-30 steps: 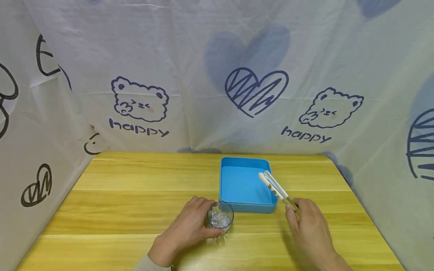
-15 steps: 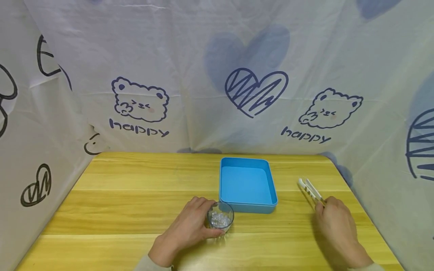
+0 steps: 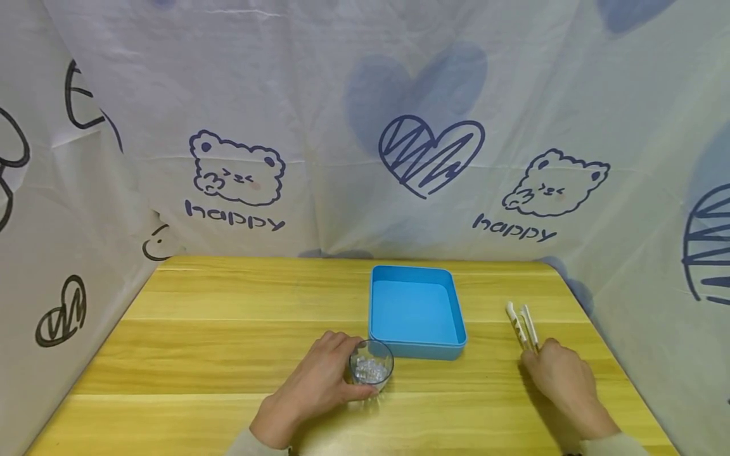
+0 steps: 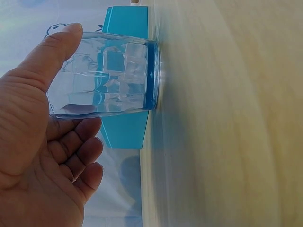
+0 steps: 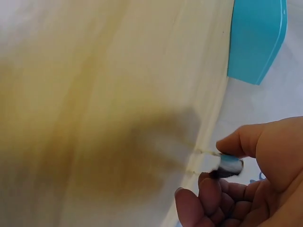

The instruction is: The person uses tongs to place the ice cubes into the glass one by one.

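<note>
My left hand (image 3: 319, 377) holds a clear drinking glass (image 4: 99, 75) between thumb and fingers, and the glass stands upright on the table. Several clear, ice-like cubes (image 4: 125, 64) fill its lower part. Over on the right side, my right hand (image 3: 564, 380) pinches a pair of tongs (image 3: 529, 326) near the hinge end. Their white-tipped arms point toward the back of the table, slightly apart, with nothing between them. In the right wrist view, thumb and fingers close around the tongs' end (image 5: 230, 165); the arms look thin and blurred there.
A shallow blue box (image 3: 416, 349), open at the top with nothing in it, sits behind the glass, between the two hands. The wooden table (image 3: 239, 316) backs onto a printed white cloth (image 3: 342, 209), which also hangs along both sides.
The right hand has carried the tongs from over the blue box to the table's right side, then turned them to point more straight back. The left hand and glass have stayed still.
</note>
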A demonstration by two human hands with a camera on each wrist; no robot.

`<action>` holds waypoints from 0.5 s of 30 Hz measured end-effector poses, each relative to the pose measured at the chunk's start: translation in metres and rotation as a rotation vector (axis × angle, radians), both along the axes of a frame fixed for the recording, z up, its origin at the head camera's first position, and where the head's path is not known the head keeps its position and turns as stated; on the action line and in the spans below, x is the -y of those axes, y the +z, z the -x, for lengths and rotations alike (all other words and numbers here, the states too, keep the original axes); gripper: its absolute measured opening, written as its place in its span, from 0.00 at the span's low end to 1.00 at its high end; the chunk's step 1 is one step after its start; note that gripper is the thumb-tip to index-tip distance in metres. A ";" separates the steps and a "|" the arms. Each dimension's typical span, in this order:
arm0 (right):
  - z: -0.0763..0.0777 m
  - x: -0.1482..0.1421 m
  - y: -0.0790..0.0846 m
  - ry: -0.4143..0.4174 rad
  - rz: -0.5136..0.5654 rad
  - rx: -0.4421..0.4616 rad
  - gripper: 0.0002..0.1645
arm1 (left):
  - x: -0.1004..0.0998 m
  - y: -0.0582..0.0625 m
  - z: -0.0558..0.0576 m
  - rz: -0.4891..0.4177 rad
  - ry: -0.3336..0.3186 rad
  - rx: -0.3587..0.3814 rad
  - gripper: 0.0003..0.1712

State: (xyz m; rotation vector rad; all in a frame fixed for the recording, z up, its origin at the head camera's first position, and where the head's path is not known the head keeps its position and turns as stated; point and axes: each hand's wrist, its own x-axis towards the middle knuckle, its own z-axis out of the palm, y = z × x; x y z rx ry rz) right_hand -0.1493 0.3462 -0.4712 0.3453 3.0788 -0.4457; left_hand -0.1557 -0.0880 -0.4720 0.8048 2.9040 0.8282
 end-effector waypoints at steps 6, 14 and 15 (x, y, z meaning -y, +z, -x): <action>0.001 0.004 -0.005 0.017 -0.008 0.042 0.23 | 0.000 -0.001 0.000 0.002 -0.002 -0.001 0.50; 0.003 0.005 -0.008 0.028 -0.004 0.040 0.23 | 0.000 -0.001 0.000 0.008 -0.002 -0.011 0.51; 0.003 0.005 -0.008 0.030 -0.004 0.039 0.24 | 0.000 -0.001 0.000 0.009 -0.003 -0.012 0.50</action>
